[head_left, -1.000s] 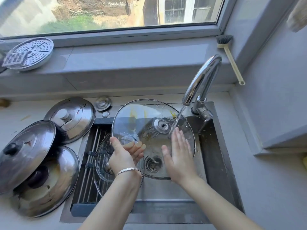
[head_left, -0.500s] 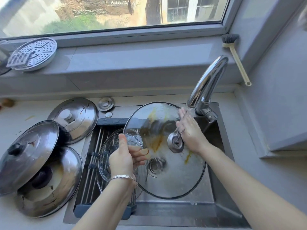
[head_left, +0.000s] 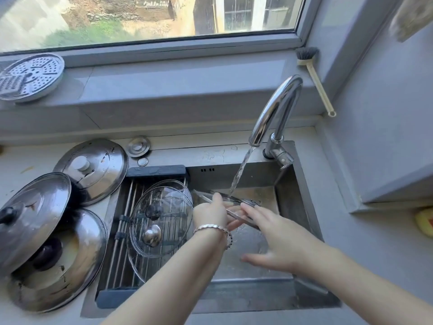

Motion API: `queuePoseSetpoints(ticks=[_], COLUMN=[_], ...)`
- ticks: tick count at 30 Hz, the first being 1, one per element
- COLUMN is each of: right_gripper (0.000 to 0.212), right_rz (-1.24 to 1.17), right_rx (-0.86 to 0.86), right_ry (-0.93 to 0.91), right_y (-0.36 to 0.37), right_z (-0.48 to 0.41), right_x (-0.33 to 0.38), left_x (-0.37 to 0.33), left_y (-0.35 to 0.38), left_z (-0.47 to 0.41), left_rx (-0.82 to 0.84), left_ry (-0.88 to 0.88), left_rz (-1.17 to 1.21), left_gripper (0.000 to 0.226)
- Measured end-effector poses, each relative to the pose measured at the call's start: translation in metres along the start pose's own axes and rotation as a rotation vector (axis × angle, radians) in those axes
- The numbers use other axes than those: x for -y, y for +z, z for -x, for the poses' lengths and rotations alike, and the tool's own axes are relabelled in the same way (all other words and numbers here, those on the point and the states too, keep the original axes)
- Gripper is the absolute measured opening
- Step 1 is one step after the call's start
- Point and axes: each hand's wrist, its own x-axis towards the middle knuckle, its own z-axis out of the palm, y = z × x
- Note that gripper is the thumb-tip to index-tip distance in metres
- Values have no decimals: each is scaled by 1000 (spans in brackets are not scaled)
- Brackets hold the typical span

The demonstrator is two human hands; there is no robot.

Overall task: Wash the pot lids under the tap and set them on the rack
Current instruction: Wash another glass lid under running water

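A large glass pot lid (head_left: 234,198) is tilted almost edge-on in the sink (head_left: 304,221), with the tap's (head_left: 277,109) water stream (head_left: 239,174) falling on its upper rim. My left hand (head_left: 208,213), with a bracelet on the wrist, grips the lid's left rim. My right hand (head_left: 278,238) lies flat with fingers spread, fingertips against the lid's right side. The roll-up rack (head_left: 120,233) covers the sink's left part and carries other overlapping glass lids (head_left: 161,221).
Three steel lids (head_left: 91,170) (head_left: 30,214) (head_left: 58,261) lie stacked on the counter left of the sink. A perforated steamer plate (head_left: 30,76) and a dish brush (head_left: 314,76) sit on the window sill. A yellow sponge (head_left: 425,222) is at the far right.
The big glass lid has turned from facing me to nearly edge-on and lower in the sink. My right hand left the knob and now lies flat against the lid.
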Motion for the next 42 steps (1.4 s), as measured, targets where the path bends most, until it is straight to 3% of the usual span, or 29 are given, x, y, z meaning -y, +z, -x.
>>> queuePoseSetpoints(ticks=[2, 4, 6, 8, 10, 11, 12, 14, 17, 20, 23, 25, 27, 29, 31, 37, 42], right_gripper=[68, 65, 60, 56, 51, 48, 46, 42, 33, 23, 14, 33, 47, 59, 68, 73, 82], right_rz=[260, 333, 315, 257, 256, 274, 293, 317, 356, 272, 118, 6, -252, -445, -426, -165, 5], right_rx=[-62, -93, -98, -98, -49, -14, 17, 70, 92, -50, -441, -669, -733, -623, -527, -305, -297], right_ry=[32, 79, 106, 129, 105, 69, 30, -54, -202, -294, -411, -312, -78, 166, 243, -249, 9], right_y=[-4, -8, -14, -19, -24, -27, -32, -46, -65, -73, -56, -29, -2, 23, 42, 70, 45], right_z=[0, 0, -2, -5, -8, -9, -10, -13, -23, -36, -53, -67, -77, -87, -92, -70, -79], right_x=[-3, -13, -25, -33, -31, -28, -25, -16, -2, 3, -11, -19, -19, -16, -11, 7, -16], left_x=[3, 3, 0, -3, -5, -5, -5, -1, 14, 28, 28, 25, 21, 18, 15, 6, 7], left_y=[9, 13, 9, -3, -21, -29, -36, -46, -52, -54, -54, -51, -47, -46, -45, -52, -59], left_z=[7, 10, 12, 11, 7, 4, 0, -9, -10, -5, 0, 1, 2, 2, 3, -4, -3], left_rx=[51, 127, 228, 250, 104, 102, 178, 429, 632, 525, 422, 373, 315, 282, 300, 301, 298], left_ry=[-51, -121, -117, 172, 656, 780, 797, 679, 586, 533, 523, 495, 421, 342, 289, 254, 204], left_rz=[-5, -54, -319, -881, -1380, -1449, -1458, -1417, -1201, -745, -504, -405, -292, -162, -54, 115, 162], left_gripper=[31, 32, 44, 50, 42, 42, 54, 77, 59, 31, 28, 25, 29, 29, 29, 35, 29])
